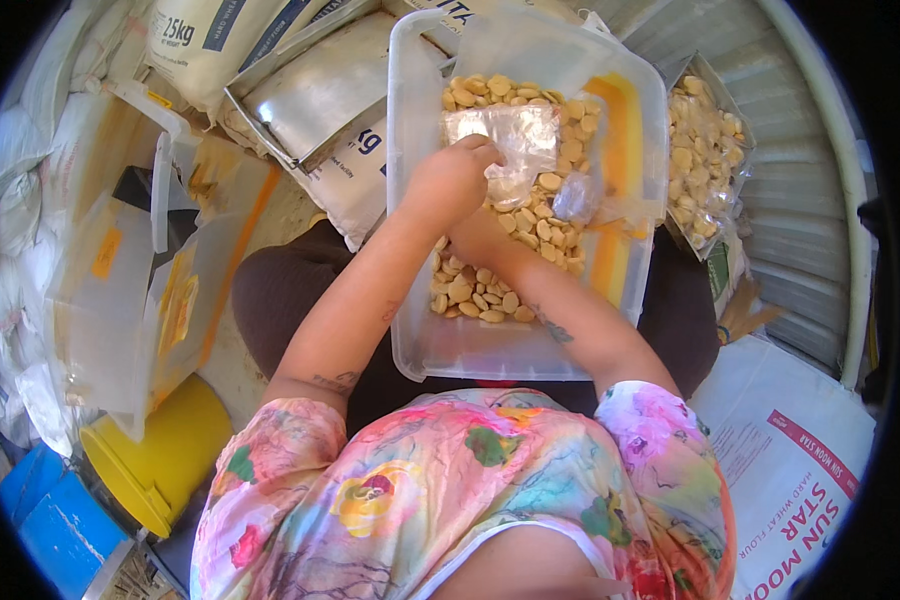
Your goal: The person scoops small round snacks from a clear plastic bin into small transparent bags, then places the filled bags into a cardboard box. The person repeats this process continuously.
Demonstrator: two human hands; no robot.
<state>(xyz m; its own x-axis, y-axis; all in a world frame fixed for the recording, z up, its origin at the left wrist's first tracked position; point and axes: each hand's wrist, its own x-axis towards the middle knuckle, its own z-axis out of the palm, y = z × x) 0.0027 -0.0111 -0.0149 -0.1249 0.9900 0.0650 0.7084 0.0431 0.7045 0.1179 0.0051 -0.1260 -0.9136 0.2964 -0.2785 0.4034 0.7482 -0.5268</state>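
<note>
A translucent plastic tub (pixel 525 352) rests across the person's lap with many round, flat, tan biscuit-like pieces (pixel 487 292) inside. My left hand (pixel 459 178) is over the tub, its fingers curled at the edge of a clear plastic bag (pixel 536 139) lying on the pieces. Below and partly behind it is my right hand (pixel 474 238), down among the pieces; its fingers are mostly hidden, so its hold cannot be told. A small crumpled plastic packet (pixel 574 197) lies on the pieces right of both hands.
A metal tray (pixel 326 82) leans on flour sacks (pixel 202 52) behind. At the right, another metal tray holds bagged tan pieces (pixel 701 157) beside a corrugated wall (pixel 802 187). To the left are translucent bins (pixel 112 315), a yellow bucket (pixel 165 450) and a blue container (pixel 67 525).
</note>
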